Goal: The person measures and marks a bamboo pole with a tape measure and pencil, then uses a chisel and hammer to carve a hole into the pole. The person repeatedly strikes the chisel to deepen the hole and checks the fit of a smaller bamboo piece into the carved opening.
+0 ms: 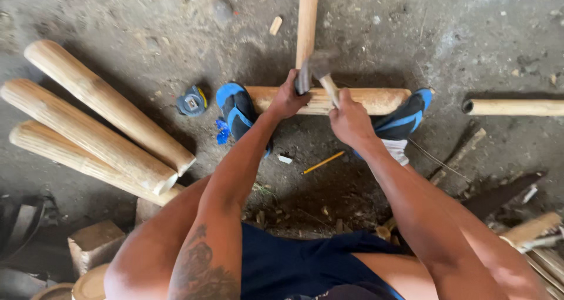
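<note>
1. We steady a horizontal bamboo pole (358,100) on the dusty concrete floor (147,18), pinned under two blue shoes (238,109), one at each end.
2. Our left hand (288,97) closes around a blurred metal chisel-like blade (303,77) set against the pole, at 12 o'clock from our knees.
3. Our right hand (351,121) is wrapped tight around the wooden handle of a hammer (322,71), its head blurred just above the blade.
4. A second pole (306,18) stands up from the joint toward 12 o'clock.
5. Three thick bamboo lengths (100,124) lie at 9 o'clock; a tape measure (191,101) sits beside the left shoe, a yellow pencil (323,162) between the feet.
</note>
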